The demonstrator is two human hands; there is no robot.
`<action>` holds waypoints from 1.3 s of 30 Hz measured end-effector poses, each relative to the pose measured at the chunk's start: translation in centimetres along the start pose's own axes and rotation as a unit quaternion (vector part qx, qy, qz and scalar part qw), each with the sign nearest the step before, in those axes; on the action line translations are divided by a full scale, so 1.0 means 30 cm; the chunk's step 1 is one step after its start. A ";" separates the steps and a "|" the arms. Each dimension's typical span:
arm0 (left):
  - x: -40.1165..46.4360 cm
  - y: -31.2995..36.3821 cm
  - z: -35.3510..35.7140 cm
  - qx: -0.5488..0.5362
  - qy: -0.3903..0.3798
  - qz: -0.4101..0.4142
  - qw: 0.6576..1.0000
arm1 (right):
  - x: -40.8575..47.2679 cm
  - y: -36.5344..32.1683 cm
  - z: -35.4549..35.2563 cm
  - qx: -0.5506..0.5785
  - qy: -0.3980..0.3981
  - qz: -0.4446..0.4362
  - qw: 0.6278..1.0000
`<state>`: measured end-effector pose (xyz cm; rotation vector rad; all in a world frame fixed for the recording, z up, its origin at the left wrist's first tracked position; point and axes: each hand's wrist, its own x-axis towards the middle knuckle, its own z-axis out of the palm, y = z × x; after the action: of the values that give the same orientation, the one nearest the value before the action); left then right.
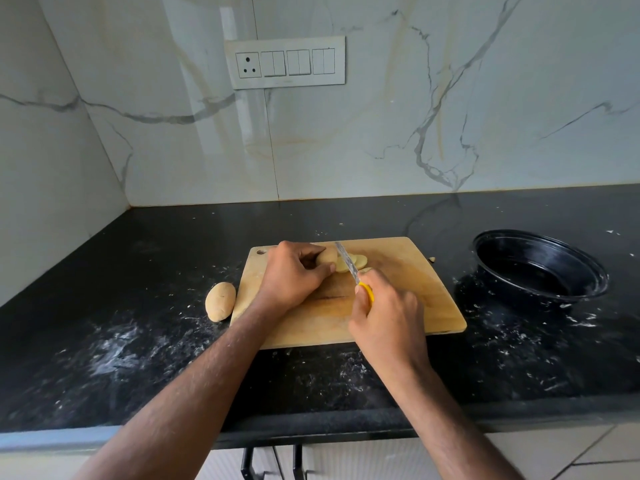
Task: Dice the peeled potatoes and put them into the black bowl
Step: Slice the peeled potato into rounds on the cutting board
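Note:
A peeled potato [326, 257] lies on the wooden cutting board [415, 289], and my left hand [292, 277] grips it from the left with curled fingers. My right hand [384, 318] holds a yellow-handled knife [347, 262]; its blade stands at the potato's right end. Several cut slices [356, 260] lie just right of the blade. A second whole peeled potato [220, 301] rests on the counter left of the board. The black bowl [540, 270] sits on the counter to the right and looks empty.
The black stone counter [138, 341] is streaked with white smears. A small potato scrap [431, 259] lies off the board's right edge. A marble wall with a switch panel [285, 62] stands behind. The counter's front edge runs below my forearms.

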<state>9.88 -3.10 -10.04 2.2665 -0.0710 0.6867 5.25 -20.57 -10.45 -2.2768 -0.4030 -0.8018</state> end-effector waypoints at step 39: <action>0.010 -0.039 0.005 -0.022 -0.012 0.012 1.000 | 0.102 -0.068 0.056 -0.056 -0.129 0.027 0.990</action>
<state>10.50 -2.34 -10.73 2.2357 -0.1231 0.6635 7.34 -17.73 -8.43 -2.4949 -0.4200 -0.5158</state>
